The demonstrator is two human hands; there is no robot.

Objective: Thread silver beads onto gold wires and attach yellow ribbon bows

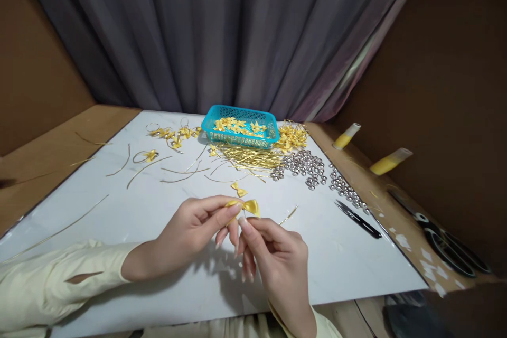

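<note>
Between thumb and index finger, my left hand (198, 224) pinches one side of a yellow satin bow (251, 207). Just below the bow, my right hand (273, 259) is closed with thumb and index finger together, on what looks like a thin wire or thread under the bow's middle. Another yellow bow (239, 189) lies on the white board just beyond my hands. A short gold wire piece (289, 215) shows behind my right hand.
A teal basket (241, 141) holds yellow bows. Around it are gold wires (253, 158), finished bow pieces (292, 136) and silver beads (304, 162). Small snips (358, 219), black scissors (447, 245) and two yellow-filled tubes (346, 136) are on the right.
</note>
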